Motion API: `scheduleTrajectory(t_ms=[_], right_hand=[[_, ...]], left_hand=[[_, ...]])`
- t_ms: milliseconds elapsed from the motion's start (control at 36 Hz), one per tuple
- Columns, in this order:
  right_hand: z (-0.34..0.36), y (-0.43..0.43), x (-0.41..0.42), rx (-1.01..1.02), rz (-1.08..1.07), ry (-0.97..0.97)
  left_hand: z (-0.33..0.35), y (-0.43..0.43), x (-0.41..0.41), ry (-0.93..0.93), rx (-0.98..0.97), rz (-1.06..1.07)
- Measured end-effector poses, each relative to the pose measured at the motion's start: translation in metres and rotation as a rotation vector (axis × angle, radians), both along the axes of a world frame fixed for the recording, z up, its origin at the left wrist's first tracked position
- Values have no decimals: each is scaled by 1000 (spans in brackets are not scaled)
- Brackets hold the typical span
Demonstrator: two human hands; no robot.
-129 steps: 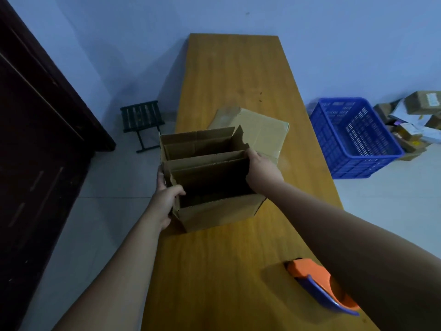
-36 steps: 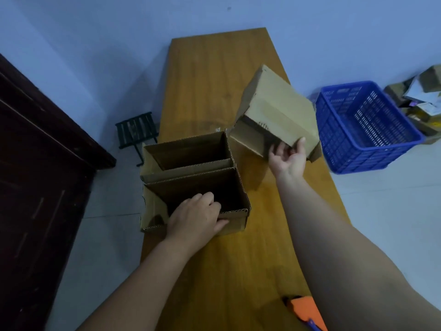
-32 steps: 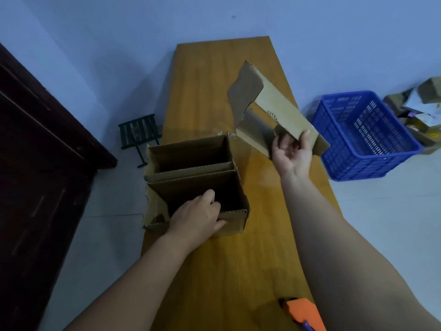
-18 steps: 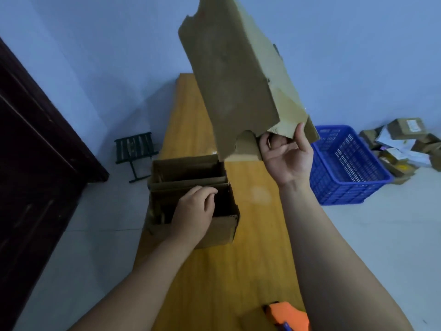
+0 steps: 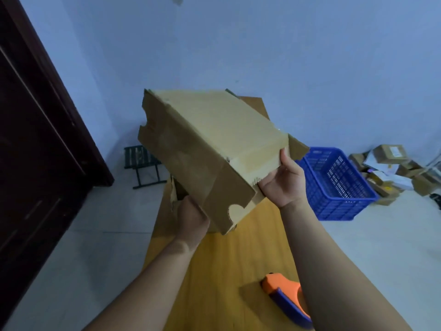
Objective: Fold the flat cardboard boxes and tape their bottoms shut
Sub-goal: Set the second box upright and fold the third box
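Head view: cardboard box [image 5: 214, 144] is up in the air over the wooden table [image 5: 226, 271]. It is tilted and half opened, pale panel on top, darker panel facing us, flaps loose.
Right hand [image 5: 284, 182]: at the box's 4 o'clock corner, thumb laid up the pale panel's edge and fingers tucked behind, gripping that corner.
Left hand [image 5: 191, 218]: at the box's 7 o'clock, back of the hand to us, fingers hidden behind the dark panel. Gripping or only touching, cannot tell.
Second box [image 5: 176, 189]: on the table, peeking out just above the left hand, mostly hidden.
Tape dispenser [image 5: 284, 292]: orange and blue, lying on the table at 5 o'clock, partly behind the right forearm.
Blue basket [image 5: 334, 185]: on the floor at 3 o'clock.
Parcels [image 5: 386, 168]: heaped beyond the basket, also at 3 o'clock.
Stool [image 5: 143, 163]: on the floor at 9 o'clock, beside the dark door [image 5: 35, 139].
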State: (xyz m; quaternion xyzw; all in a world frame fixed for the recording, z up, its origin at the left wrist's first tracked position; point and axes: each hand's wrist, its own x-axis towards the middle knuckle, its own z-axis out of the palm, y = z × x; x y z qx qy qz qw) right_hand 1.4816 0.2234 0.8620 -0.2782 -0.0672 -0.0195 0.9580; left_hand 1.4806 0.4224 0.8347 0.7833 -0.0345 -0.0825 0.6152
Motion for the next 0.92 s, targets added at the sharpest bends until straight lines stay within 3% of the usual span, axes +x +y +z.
scheduleTrajectory(t_ms=[83, 250, 444, 583, 694, 917], right_hand=[[-4, 11, -17, -32, 21, 36], [-9, 32, -45, -139, 58, 57], [-22, 50, -74, -136, 97, 63], [-44, 49, -98, -94, 124, 75], [-57, 53, -113, -74, 76, 127], [-75, 72, -140, -86, 43, 324]], left_hand=[[0, 12, -12, 81, -378, -19], [-13, 39, -29, 316, -647, 70], [-24, 65, -47, 348, -693, 208], [-40, 79, -54, 416, -439, 341], [-41, 82, -56, 515, -449, 504], [-46, 87, -69, 494, -470, 501]])
